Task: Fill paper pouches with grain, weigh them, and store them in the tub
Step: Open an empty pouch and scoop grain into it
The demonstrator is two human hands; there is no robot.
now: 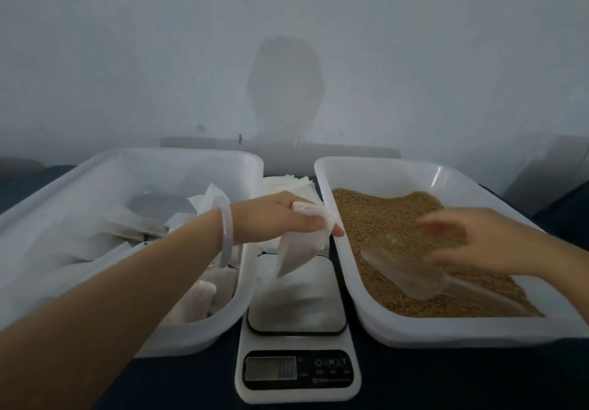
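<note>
- Your left hand pinches the top of a paper pouch between thumb and fingers. The pouch hangs limp above the back of the scale and looks unfilled.
- Your right hand is blurred. Its fingers seem loosely spread and holding nothing, and it hovers over the clear scoop, which lies bowl-down on the grain.
- For the filling step, I'd take the scoop by its handle, which points toward the near right corner. I'd also work the pouch mouth open with your left fingers first, since a pinched mouth would likely spill grain.
- Bring the pouch over the grain tub rather than over the scale, so any stray grain falls back into the tub (and the platform stays clean for weighing).
- The storage tub sits left of the scale, with filled pouches piled inside. A bangle rides your left wrist above its rim.
- A stack of empty pouches lies behind the scale, between the two tubs.
- The scale's display is too dim to read.
- Everything rests on a dark table against a plain pale wall, and the light is poor.
</note>
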